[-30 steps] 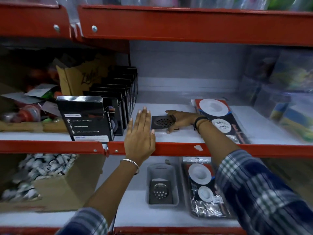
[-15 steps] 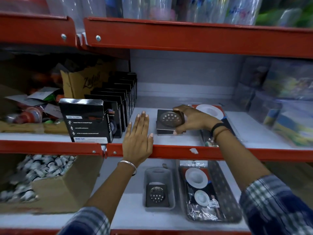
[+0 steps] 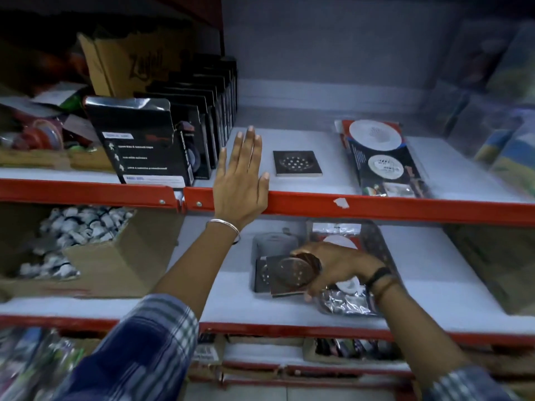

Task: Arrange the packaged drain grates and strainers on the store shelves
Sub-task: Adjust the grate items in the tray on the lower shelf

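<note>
Two hands are at work on separate shelves. The right hand (image 3: pixel 335 269) is down on the lower shelf (image 3: pixel 434 287), fingers curled closed around a square drain grate (image 3: pixel 289 274) whose round perforated centre faces the camera; it is tilted, its lower edge near the shelf surface. Just behind it, partly hidden, sits another square grate in a grey plastic tray (image 3: pixel 273 241) (only a sliver of its holes shows). Under the right wrist lies a foil-backed strainer pack (image 3: pixel 347 302), touching the tray's right side.

The left hand (image 3: pixel 238 180) is flat and spread, holding nothing, its palm resting over the red front lip (image 3: pixel 376 208) of the upper shelf with fingers pointing toward the back wall. Just right of its thumb, apart from it, a single square grate (image 3: pixel 297 163) lies flat on the upper shelf. Farther right lies a strainer pack with white discs (image 3: pixel 379 157). Left of the hand, a row of black boxes (image 3: pixel 150 146) stands upright, the front one touching the lip (its printing too blurred to read). A cardboard box of small white parts (image 3: pixel 84 244) fills the lower shelf's left side.
</note>
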A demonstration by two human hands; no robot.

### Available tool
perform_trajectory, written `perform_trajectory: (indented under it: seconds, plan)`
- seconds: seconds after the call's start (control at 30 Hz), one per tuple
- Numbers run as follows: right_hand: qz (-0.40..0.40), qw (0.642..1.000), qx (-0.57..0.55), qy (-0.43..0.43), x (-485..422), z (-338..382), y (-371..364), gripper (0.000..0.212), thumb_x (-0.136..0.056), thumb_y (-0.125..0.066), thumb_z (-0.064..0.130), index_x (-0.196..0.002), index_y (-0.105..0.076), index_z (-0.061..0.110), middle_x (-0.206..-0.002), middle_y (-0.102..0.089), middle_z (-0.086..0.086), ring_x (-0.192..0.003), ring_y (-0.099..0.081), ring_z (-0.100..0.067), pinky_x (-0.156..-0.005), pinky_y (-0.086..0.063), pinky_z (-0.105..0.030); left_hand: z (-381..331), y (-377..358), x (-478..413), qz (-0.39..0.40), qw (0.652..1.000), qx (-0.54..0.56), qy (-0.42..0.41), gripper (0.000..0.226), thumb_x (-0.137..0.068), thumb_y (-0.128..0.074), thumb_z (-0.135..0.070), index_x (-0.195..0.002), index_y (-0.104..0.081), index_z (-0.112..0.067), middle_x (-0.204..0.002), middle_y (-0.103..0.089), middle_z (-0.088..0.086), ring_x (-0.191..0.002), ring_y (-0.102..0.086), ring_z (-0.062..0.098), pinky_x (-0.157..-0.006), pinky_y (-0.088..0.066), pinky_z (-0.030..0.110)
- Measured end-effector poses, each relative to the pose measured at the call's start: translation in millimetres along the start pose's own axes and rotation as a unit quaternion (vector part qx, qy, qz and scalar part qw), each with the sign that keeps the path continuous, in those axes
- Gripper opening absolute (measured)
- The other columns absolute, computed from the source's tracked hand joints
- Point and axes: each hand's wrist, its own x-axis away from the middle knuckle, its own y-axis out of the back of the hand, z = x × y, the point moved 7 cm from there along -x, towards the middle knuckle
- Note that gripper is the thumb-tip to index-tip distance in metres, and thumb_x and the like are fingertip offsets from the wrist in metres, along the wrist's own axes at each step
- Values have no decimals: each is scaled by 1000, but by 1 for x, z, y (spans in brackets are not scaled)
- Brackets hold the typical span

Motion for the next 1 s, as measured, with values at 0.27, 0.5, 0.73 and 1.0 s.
perform_trajectory:
  seconds: [0.27,0.5,0.73,1.0]
  plan:
    - [14,991,73,-108,-131,-57,-57,101,-59,-85,35,-143,-32,13,-149,-39,-9,-134,-41,-27,-107,-36,-33,1,-6,0,-48,998,-28,-19,71,-86,-38,-35,-148,-16,-7,-157,-20,11,-146,-16,23,-119,0,42]
    - [16,974,180,-134,-158,-65,-79,87,-64,-83,30,-137,-41,6,-145,-44,-14,-132,-44,-31,-103,-41,-38,4,-6,2,-78,996,-46,-18,73,-84,-44,-35,-146,-19,-6,-155,-27,13,-143,-17,22,-117,3,43]
    - [-66,975,177,-117,-135,-47,-62,65,-70,-74,30,-126,-49,7,-132,-55,-12,-118,-55,-30,-93,-47,-34,5,-9,1,-59,996,-63,-12,73,-84,-43,-35,-147,-18,-7,-156,-25,11,-144,-19,22,-117,6,42]
    - [-192,981,-27,8,11,33,37,57,-70,-78,40,-122,-59,23,-118,-60,9,-106,-59,-10,-84,-52,-27,5,-7,8,-15,999,-41,8,74,-85,-43,-34,-148,-13,-9,-158,-18,8,-146,-15,19,-118,1,45]
